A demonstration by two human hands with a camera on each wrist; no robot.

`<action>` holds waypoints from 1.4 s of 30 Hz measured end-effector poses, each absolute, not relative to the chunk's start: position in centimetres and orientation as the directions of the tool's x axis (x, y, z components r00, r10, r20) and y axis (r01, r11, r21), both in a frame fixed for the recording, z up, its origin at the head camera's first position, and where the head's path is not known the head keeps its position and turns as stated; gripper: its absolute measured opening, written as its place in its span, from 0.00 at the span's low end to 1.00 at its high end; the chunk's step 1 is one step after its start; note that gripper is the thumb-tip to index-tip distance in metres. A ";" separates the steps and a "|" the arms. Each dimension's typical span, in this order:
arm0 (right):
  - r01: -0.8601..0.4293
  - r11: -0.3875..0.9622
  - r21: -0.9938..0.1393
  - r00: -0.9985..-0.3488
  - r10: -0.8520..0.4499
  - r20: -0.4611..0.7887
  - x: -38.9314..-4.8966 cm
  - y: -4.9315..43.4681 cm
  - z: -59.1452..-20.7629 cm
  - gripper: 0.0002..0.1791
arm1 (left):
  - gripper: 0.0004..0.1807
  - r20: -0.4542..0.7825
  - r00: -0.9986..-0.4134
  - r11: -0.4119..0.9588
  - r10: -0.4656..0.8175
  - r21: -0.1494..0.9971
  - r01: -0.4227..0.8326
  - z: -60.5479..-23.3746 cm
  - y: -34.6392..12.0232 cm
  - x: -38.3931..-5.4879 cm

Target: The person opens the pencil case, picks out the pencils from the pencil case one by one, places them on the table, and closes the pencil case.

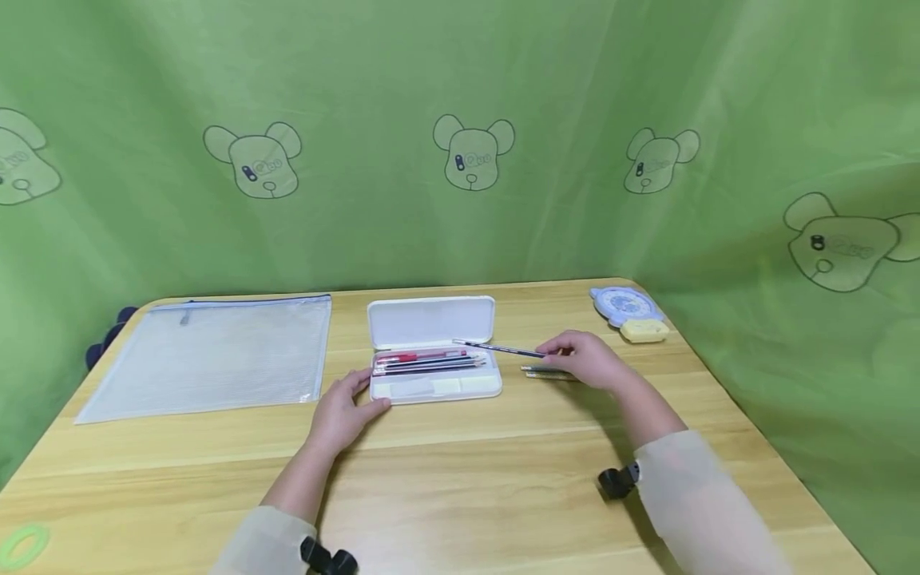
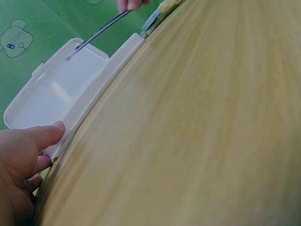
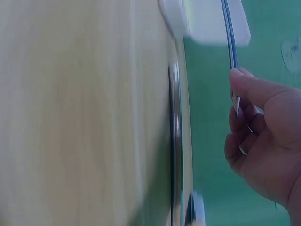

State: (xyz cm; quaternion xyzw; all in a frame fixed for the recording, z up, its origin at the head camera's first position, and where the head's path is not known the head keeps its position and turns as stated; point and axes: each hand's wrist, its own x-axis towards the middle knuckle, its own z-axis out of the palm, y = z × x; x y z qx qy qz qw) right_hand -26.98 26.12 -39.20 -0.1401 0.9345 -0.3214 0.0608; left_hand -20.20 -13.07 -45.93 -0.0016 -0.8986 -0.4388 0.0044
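Note:
An open white pencil case [image 1: 474, 389] lies in the middle of the table with its lid [image 1: 431, 319] tilted back. Several dark pencils [image 1: 431, 366] and a red pen [image 1: 402, 357] lie inside. My left hand [image 1: 340, 415] grips the case's front left corner, thumb along the front wall [image 2: 106, 84] and fingers at the side. In my right hand [image 1: 585, 359], thumb and fingers pinch a blue-striped pencil [image 1: 503, 349] near its pointed end [image 3: 236, 104]. Its other end reaches over the case's right part. More pencils [image 1: 539, 374] lie on the table below the right hand.
A translucent zip pouch [image 1: 230, 351] lies flat at the left. At the back right are a round blue clock-like object [image 1: 624, 303] and a pale yellow block [image 1: 644, 331]. A green ring [image 1: 25, 546] lies at the near left. Green curtain [image 1: 374, 160] hangs behind the table.

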 end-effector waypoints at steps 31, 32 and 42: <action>-0.167 0.849 -0.501 -0.968 -0.237 -0.079 -23.4 36.5 -41.7 0.11 | 0.37 0.003 -1.000 0.614 0.010 0.789 0.009 -45.8 -13.1 -20.2; -0.167 0.851 -0.499 -0.968 -0.238 -0.082 -23.4 36.5 -41.8 0.11 | 0.37 0.001 -1.000 0.616 0.010 0.788 0.007 -45.8 -13.1 -20.2; -0.171 0.864 -0.474 -0.965 -0.245 -0.098 -23.5 36.6 -42.0 0.12 | 0.37 -0.009 -1.000 0.614 0.005 0.789 -0.004 -45.9 -13.1 -20.2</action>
